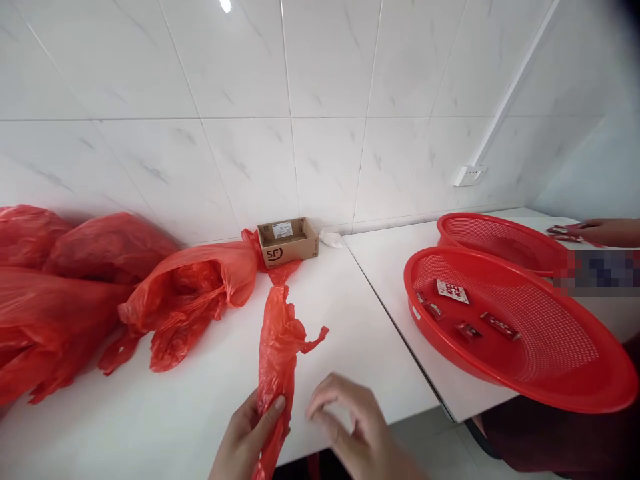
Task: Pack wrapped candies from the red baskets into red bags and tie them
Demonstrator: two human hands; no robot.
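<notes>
1. By the left hand [249,430], a gathered red plastic bag [277,353] is held near its lower part; the bag is pinched between the thumb, laid across its front, and the fingers curled behind.
2. The bag is held upright in view above the table's [345,320] front edge, its twisted tail pointed to the right; whether its far end is rested on the surface cannot be told.
3. The right hand [353,423] is raised just beside the bag, its fingers bent toward the thumb and blurred; whether the tips are pressed together cannot be told.
4. The white table is backed by a marbled tile wall [240,153], on which a power socket [470,175] is mounted.
5. The table's left side is covered by bulky red bags [85,293]; near the wall a cardboard box [289,247] marked "SF" is set.
6. A second table [400,247] is separated by a dark seam. On it two red mesh baskets [560,313] are placed; in the nearer one, small packets [500,326] are scattered. Beyond, packets are touched by a co-worker's hand [603,231].
7. White surface is left between the bag and the seam; the second table's front edge is overhung by the nearer basket.
</notes>
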